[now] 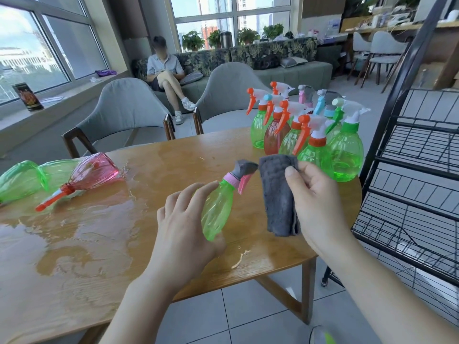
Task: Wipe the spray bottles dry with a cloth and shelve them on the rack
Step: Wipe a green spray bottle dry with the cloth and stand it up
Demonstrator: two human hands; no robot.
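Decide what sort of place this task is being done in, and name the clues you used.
Probably an office lounge or shared workspace, not a home kitchen: a long patterned sofa runs under big city-view windows, grey armchairs face a wooden table, and cluttered work desks stand behind.

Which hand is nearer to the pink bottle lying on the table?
Left. The left hand, holding a green bottle, is right of the pink bottle; the right hand, holding the cloth, is farther right.

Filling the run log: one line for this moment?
left hand: holds green bottle | right hand: holds grey cloth | rack: no bottles seen
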